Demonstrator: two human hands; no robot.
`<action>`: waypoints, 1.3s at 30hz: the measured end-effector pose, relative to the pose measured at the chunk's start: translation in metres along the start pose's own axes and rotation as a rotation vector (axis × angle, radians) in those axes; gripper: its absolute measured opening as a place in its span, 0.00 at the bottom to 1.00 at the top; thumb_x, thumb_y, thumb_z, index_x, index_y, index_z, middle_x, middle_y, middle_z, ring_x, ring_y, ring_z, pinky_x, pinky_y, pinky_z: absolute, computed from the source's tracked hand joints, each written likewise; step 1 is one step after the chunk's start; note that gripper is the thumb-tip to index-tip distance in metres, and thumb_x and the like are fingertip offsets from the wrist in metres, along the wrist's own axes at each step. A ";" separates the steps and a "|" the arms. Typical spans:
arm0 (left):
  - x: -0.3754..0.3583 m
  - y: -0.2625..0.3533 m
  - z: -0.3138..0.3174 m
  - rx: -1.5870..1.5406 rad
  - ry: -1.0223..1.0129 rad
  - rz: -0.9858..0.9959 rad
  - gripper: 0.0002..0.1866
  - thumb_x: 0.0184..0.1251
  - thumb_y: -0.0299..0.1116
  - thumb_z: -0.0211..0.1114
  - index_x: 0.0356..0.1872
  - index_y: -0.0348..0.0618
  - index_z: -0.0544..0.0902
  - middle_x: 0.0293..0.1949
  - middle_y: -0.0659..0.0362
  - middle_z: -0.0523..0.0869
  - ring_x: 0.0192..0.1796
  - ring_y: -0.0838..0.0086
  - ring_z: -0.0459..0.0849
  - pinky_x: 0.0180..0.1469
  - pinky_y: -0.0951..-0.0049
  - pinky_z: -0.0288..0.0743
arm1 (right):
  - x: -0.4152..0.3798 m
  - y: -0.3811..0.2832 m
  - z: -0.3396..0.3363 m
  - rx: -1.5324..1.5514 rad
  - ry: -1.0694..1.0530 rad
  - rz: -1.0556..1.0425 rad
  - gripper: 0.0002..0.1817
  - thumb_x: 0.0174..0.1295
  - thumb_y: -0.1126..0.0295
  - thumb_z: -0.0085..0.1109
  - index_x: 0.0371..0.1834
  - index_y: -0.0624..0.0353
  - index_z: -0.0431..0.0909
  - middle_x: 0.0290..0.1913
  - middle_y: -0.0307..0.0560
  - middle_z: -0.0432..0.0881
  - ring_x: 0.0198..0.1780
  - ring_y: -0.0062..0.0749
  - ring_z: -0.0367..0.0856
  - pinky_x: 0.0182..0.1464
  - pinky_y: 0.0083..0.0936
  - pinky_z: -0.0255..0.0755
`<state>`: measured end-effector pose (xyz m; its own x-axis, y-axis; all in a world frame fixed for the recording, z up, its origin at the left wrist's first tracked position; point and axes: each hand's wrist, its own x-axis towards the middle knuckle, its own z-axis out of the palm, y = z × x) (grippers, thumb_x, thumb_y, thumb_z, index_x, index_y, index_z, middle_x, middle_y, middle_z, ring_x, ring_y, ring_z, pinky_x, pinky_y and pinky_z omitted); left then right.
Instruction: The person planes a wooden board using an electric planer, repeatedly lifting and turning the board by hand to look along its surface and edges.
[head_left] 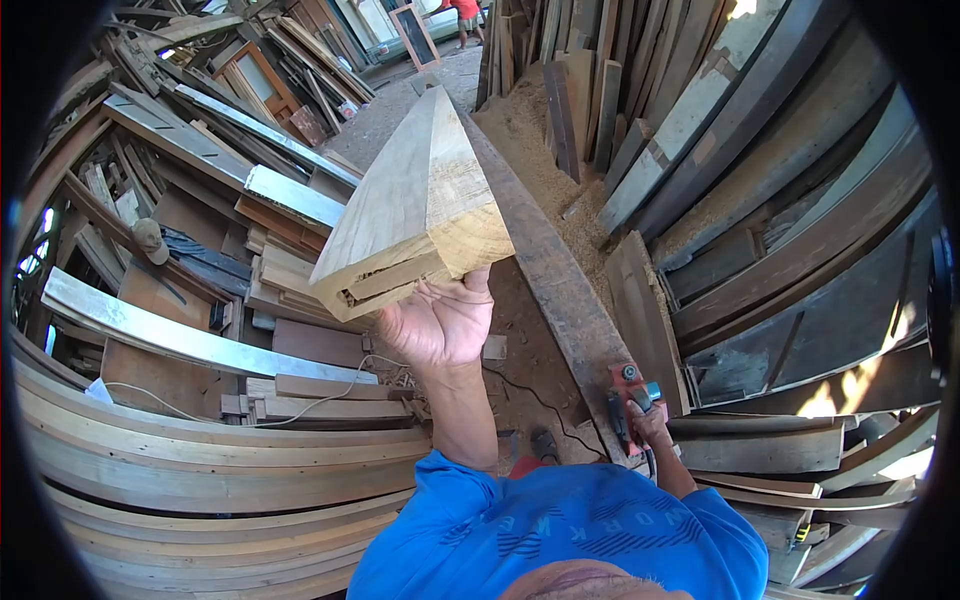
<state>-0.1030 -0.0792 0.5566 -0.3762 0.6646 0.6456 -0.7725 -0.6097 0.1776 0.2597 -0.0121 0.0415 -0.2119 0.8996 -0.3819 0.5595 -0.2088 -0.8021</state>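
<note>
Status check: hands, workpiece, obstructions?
Left hand holding up pale wooden beam, cavity in near end. Right hand on red handheld power tool, near end of long dark plank. Thin black cord on floor alongside.

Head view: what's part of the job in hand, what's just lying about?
Job:
pale board, left hand
red power tool, right hand
long dark beam under the tool, probably

Lying about:
long whitish strip, left
short stacked boards, left
leaning planks, right
</note>
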 end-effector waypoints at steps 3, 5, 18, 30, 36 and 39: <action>-0.001 -0.003 0.001 -0.006 0.006 0.004 0.44 0.60 0.42 0.78 0.77 0.46 0.68 0.75 0.51 0.74 0.74 0.54 0.75 0.73 0.36 0.71 | -0.016 -0.031 -0.014 0.100 -0.106 0.073 0.20 0.65 0.53 0.70 0.30 0.62 0.83 0.21 0.43 0.82 0.22 0.29 0.81 0.25 0.32 0.74; -0.005 -0.003 -0.004 -0.006 0.002 -0.007 0.43 0.62 0.41 0.78 0.77 0.46 0.68 0.76 0.52 0.73 0.75 0.54 0.73 0.74 0.36 0.70 | -0.027 -0.055 -0.027 0.218 -0.247 0.176 0.15 0.64 0.58 0.70 0.32 0.61 0.83 0.22 0.42 0.82 0.24 0.28 0.81 0.25 0.32 0.75; -0.256 -0.087 -0.124 0.298 1.049 -0.825 0.30 0.81 0.55 0.52 0.72 0.44 0.70 0.67 0.56 0.79 0.67 0.64 0.79 0.69 0.53 0.74 | -0.074 -0.083 -0.081 0.140 0.040 0.063 0.10 0.62 0.63 0.64 0.34 0.59 0.79 0.21 0.35 0.75 0.21 0.19 0.74 0.22 0.25 0.67; -0.426 -0.186 -0.302 1.467 0.457 -1.680 0.38 0.80 0.56 0.50 0.76 0.33 0.63 0.73 0.37 0.70 0.72 0.44 0.73 0.72 0.53 0.69 | -0.113 -0.116 -0.117 0.114 -0.118 0.022 0.29 0.71 0.43 0.60 0.43 0.66 0.76 0.28 0.42 0.79 0.27 0.28 0.78 0.30 0.30 0.72; -0.491 -0.167 -0.280 1.879 0.370 -1.502 0.37 0.68 0.50 0.64 0.69 0.31 0.72 0.54 0.35 0.83 0.57 0.39 0.83 0.64 0.47 0.72 | -0.107 -0.101 -0.071 0.300 -0.290 0.073 0.29 0.77 0.41 0.50 0.39 0.61 0.75 0.23 0.37 0.76 0.23 0.21 0.75 0.25 0.25 0.71; -0.512 -0.167 -0.253 1.929 0.142 -1.590 0.29 0.66 0.45 0.64 0.61 0.33 0.79 0.51 0.39 0.85 0.56 0.42 0.83 0.62 0.47 0.73 | -0.110 -0.078 -0.047 0.214 -0.387 0.047 0.28 0.75 0.45 0.53 0.45 0.65 0.78 0.24 0.44 0.80 0.25 0.28 0.80 0.31 0.30 0.76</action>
<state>0.0891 -0.2088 0.0086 -0.3380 0.7557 -0.5610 0.6460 0.6197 0.4457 0.2775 -0.0769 0.1675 -0.4972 0.6856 -0.5317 0.4063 -0.3576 -0.8409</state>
